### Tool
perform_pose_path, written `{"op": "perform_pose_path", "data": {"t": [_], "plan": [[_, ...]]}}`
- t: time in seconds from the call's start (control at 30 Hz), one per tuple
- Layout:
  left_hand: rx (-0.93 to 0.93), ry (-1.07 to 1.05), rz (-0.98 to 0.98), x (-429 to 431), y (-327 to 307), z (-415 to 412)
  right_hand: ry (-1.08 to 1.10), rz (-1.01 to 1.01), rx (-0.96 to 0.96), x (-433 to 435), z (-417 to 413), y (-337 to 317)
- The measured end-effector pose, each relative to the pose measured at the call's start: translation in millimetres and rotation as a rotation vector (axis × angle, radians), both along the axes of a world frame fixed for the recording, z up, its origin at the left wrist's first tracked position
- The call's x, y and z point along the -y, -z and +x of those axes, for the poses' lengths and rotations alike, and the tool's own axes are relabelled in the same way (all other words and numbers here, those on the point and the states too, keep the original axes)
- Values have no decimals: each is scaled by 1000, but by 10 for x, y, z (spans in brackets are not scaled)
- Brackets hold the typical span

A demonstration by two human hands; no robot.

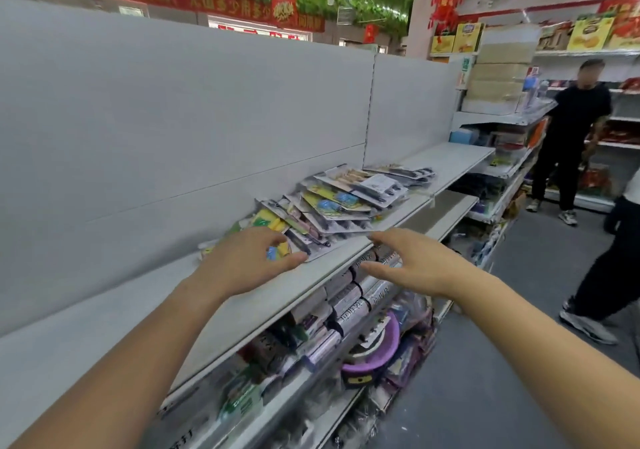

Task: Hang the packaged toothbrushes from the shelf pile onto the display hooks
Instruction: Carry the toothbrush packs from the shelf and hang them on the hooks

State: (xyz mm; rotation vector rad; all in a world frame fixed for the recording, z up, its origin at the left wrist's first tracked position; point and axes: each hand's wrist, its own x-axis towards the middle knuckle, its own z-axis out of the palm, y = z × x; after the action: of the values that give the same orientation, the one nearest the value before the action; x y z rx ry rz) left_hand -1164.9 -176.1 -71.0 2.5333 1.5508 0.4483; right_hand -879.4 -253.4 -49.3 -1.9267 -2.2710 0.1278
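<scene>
A loose pile of packaged toothbrushes (pixel 341 199) lies on the grey shelf (pixel 114 313), running from the middle toward the right back. My left hand (pixel 242 265) hovers over the near end of the pile, fingers loosely curved, thumb close to a yellow and blue pack (pixel 277 251); it holds nothing. My right hand (pixel 412 261) reaches in from the right at the shelf's front edge, fingers stretched out and empty. No display hooks show on the plain grey back panel (pixel 173 119).
Below the shelf, lower tiers hold rolls, packets and a purple basin (pixel 374 351). A person in black (pixel 571 136) stands in the aisle at the right, and another person's leg and shoe (pixel 595 296) are nearer. Stacked boxes sit on further shelving at the back right.
</scene>
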Motion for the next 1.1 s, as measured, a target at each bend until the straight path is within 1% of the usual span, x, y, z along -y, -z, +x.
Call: {"op": "perform_pose_path", "data": {"t": [0.13,0.27,0.4,0.5,0.63,0.9,1.03,1.1], "plan": [[5,-58,31,-508,-81,264,-26,19,11,-612,321,-99],[-39,-102,27,-891,-67,475,-38,5,2,-1079,635,-112],[20,-167,27,-1124,-107,751,-65,14,-30,-1492,981,-147],[13,-225,7,-1275,-81,1007,-117,29,-33,-1812,1268,-149],[48,-336,13,-1521,-41,1349,-182,30,-94,-2298,1706,-135],[39,-532,18,-1630,-49,2113,-318,-9,-76,-3087,2427,-151],[25,-600,3,-1652,-92,2290,-364,-1,-45,-3417,2593,-190],[23,-629,12,-1703,-126,2339,-389,7,-61,-3535,2604,-202]]}}
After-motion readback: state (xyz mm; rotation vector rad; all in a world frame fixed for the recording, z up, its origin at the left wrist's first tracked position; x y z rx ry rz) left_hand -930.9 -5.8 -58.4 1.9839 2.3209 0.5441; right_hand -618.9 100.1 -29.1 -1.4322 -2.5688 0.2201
